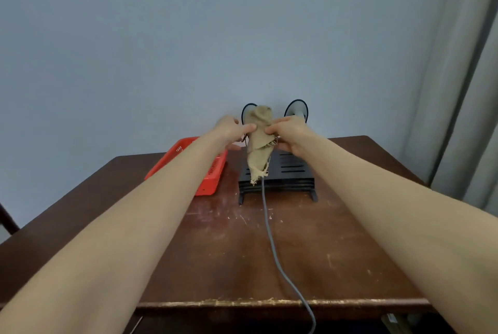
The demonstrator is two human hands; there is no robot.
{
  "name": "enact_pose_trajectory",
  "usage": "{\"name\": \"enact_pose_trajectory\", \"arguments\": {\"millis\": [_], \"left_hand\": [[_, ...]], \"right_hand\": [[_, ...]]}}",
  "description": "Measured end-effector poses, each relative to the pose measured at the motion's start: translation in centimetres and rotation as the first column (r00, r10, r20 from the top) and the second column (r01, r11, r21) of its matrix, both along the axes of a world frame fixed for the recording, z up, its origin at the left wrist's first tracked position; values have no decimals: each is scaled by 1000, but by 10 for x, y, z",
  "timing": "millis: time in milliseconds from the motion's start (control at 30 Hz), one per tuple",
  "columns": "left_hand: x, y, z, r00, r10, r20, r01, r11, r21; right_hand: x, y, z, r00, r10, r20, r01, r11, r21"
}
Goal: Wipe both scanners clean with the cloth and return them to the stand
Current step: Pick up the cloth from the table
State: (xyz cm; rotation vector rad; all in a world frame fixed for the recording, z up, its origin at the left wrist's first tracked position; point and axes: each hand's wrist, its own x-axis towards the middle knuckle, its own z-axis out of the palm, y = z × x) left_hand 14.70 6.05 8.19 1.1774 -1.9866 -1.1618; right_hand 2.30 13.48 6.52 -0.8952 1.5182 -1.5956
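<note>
Scanner (246, 110), swaddled in the cloth (259, 145), held above the stand (292, 169) — left hand (229, 131) and right hand (289, 133) both pinch the cloth round it; second scanner (297, 108) shows just behind the right hand.

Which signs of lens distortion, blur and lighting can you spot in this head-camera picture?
Head view: wide-angle stretch swells both forearms toward the lower corners and tilts the curtain; left hand, right hand, cloth and held scanner look softly blurred; light is flat and even, no harsh glare, faint shadow under the stand.

place: plain indoor room | scuffed wooden table (221, 253) | bare blue-grey wall (188, 37) | grey curtain (469, 91)
</note>
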Motion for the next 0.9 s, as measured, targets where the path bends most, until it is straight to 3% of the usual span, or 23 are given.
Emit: {"name": "enact_pose_trajectory", "arguments": {"millis": [67,167,267,400,633,767,833,900], "left_hand": [[16,-16,7,1000,7,15,-8,996,85],[37,-38,12,994,37,-100,-18,982,189],[54,-65,9,970,128,-205,-90,979,184],[69,-104,-5,948,221,-227,-193,971,139],[77,-166,-52,943,322,-81,-310,942,133],[79,-188,-81,944,290,156,-310,942,125],[79,-186,-89,924,248,293,-288,952,101],[77,-180,-92,911,240,335,-279,958,72]], "right_hand": [[14,-17,10,998,14,64,-11,999,-48],[37,-45,15,996,28,87,-23,998,-56],[58,-79,10,1000,0,20,0,1000,-26],[79,-130,-7,998,11,-57,-9,999,34],[88,-205,-42,951,157,-267,-81,958,275],[99,-187,-34,864,373,-338,-221,884,411],[98,-183,-34,824,431,-367,-250,859,448],[101,-183,-33,806,440,-395,-226,847,482]]}}
